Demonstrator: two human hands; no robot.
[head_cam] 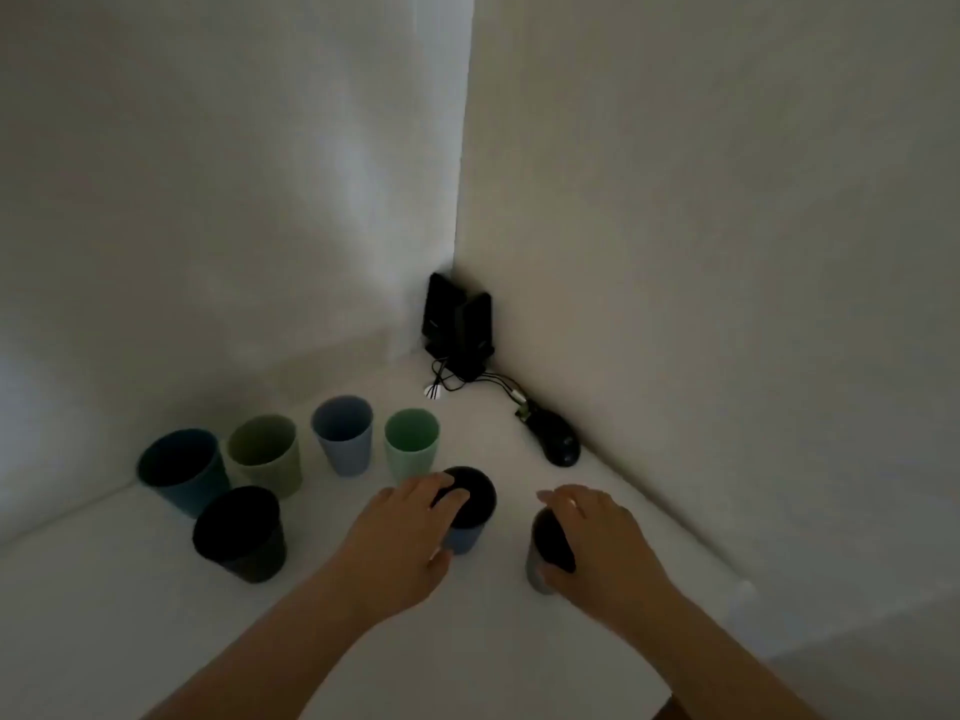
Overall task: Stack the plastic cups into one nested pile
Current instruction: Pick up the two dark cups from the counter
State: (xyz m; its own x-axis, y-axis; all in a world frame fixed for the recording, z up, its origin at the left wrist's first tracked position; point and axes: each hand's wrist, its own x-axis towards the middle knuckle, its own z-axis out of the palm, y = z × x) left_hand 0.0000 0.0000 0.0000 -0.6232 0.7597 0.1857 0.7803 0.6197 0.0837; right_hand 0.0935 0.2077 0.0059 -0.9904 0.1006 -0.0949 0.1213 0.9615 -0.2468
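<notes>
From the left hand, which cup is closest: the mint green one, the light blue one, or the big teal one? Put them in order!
Measured from the left hand:
1. Mint green cup, just behind the hand.
2. Light blue cup, farther back and to the left.
3. Teal cup, far left by the wall.

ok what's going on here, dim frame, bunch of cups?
A person is starting to stack plastic cups on a white table in a room corner. The left hand wraps a blue cup and the right hand wraps a grey cup; both cups seem to stand on the table. Five more stand separately to the left: dark teal, olive, light blue, mint green and a dark cup in front. Nothing looks nested yet.
</notes>
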